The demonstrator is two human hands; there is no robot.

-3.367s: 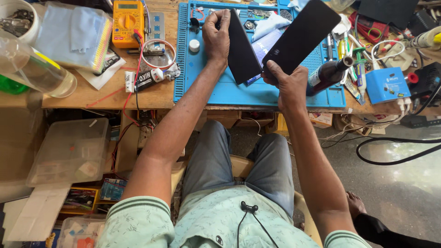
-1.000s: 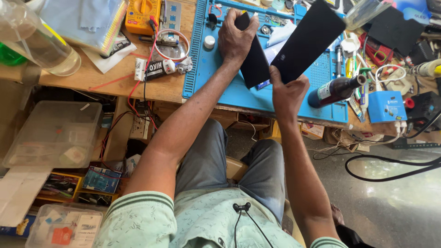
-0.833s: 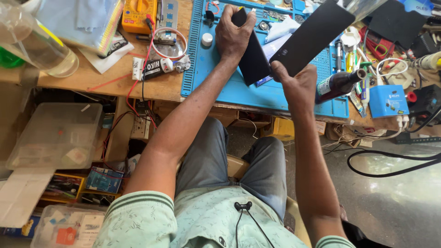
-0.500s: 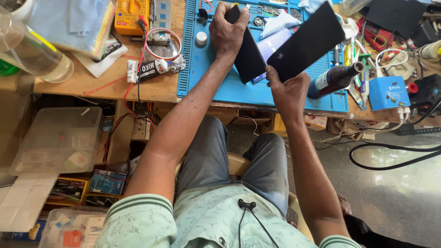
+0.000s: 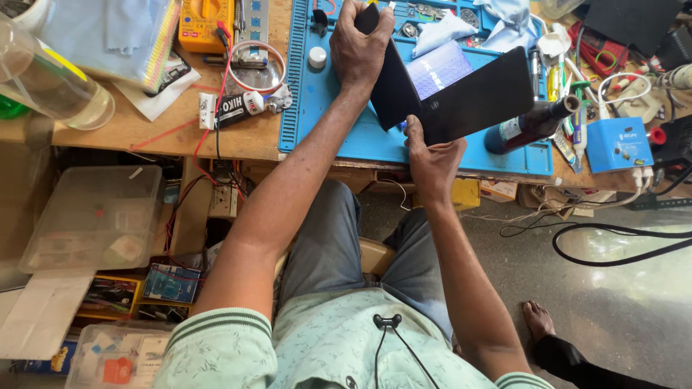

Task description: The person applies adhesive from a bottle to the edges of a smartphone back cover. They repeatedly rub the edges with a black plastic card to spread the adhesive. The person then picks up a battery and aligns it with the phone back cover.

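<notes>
My left hand (image 5: pixel 362 45) grips the top of a black phone body (image 5: pixel 395 94) held upright over the blue work mat (image 5: pixel 317 108). My right hand (image 5: pixel 431 155) holds the lower corner of a black screen panel (image 5: pixel 479 97), which is swung away from the body like an open book. Between the two parts a pale lit rectangle (image 5: pixel 441 70) shows. Both parts meet near my right thumb.
On the wooden bench lie a yellow multimeter (image 5: pixel 207 21), a clear plastic bottle (image 5: pixel 50 83), a dark bottle (image 5: pixel 530 124), a small blue box (image 5: pixel 616 144) and several hand tools. Clear storage boxes (image 5: pixel 94 216) sit below left. A black cable (image 5: pixel 620 248) loops on the floor.
The screen panel has swung lower and more level in my right hand, opening wider from the phone body. My left hand keeps its grip on the body.
</notes>
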